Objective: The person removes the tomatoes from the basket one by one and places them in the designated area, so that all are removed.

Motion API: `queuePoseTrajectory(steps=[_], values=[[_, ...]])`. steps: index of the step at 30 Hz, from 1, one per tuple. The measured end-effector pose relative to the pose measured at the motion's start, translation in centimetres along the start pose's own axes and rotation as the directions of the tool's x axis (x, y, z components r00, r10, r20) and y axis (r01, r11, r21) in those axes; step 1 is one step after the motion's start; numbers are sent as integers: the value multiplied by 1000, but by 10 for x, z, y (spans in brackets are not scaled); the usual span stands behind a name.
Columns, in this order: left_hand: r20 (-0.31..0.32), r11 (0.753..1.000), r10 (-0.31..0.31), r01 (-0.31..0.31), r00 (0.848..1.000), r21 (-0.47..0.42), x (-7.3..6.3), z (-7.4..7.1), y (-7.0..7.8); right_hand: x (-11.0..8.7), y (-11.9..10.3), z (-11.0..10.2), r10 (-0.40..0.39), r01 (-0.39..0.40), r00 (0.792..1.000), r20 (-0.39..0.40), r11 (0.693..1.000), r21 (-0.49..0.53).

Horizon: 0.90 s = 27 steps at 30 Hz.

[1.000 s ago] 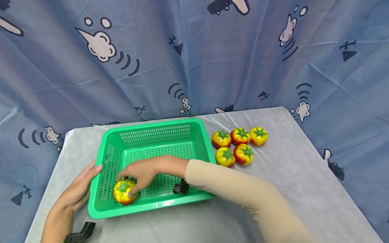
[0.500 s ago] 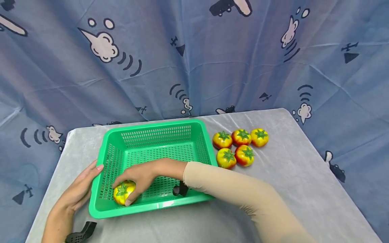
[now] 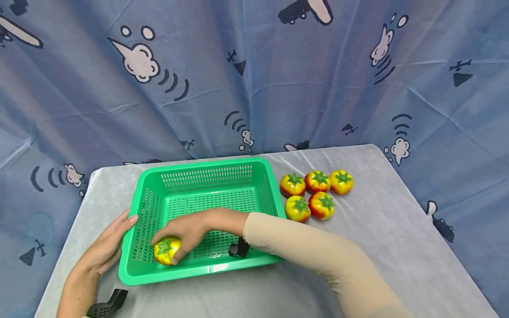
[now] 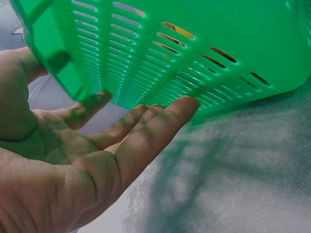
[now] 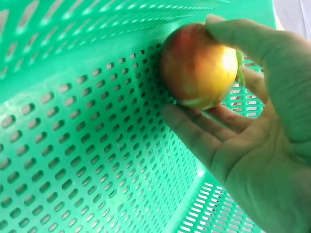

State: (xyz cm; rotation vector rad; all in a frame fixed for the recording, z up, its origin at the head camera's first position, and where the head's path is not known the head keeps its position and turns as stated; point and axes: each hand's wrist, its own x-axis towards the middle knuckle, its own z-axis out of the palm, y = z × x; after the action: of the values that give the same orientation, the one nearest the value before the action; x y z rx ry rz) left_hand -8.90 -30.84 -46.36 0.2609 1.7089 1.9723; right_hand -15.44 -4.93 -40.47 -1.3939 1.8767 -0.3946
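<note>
A green plastic basket [image 3: 207, 269] with slotted walls and a perforated floor stands on the table. Inside its near left corner, my right hand [image 3: 187, 232] holds a glossy yellow-and-red tomato [image 3: 165, 249] with a green star-shaped top. In the right wrist view the thumb lies along one side of the tomato [image 5: 199, 65] and the fingers curve round the other. My left hand [image 3: 105, 245] grips the basket's left side, its thumb over the rim. In the left wrist view its fingers [image 4: 150, 138] touch the slotted outer wall.
Several similar tomatoes [image 3: 297, 208] sit close together on the table, just right of the basket. Pale grey cloth covers the table [image 3: 381, 229]. A blue patterned curtain [image 3: 254, 88] hangs behind it. My right forearm [image 3: 302, 243] crosses the basket's near right rim.
My right hand has shifted its hold on the tomato, which turned slightly in the corner. The left hand keeps its place on the basket. The head view has drifted a little.
</note>
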Motion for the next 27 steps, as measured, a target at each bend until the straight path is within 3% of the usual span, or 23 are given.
queuePoseTrajectory(steps=[7,12,20,27], values=[[-11,1000,-5,5,1000,2,1,1,0,-16,-1,-6,87,-87,993,-73,996,11],[-33,1000,-18,19,999,24,0,2,1,-30,-2,-10,103,-104,984,-145,995,2],[-18,1000,5,-5,1000,17,-1,1,2,-53,-9,-16,57,-75,970,-238,995,-66],[-1,1000,5,-5,1000,8,-1,3,1,-75,-12,-12,44,-66,940,-338,996,-56]])
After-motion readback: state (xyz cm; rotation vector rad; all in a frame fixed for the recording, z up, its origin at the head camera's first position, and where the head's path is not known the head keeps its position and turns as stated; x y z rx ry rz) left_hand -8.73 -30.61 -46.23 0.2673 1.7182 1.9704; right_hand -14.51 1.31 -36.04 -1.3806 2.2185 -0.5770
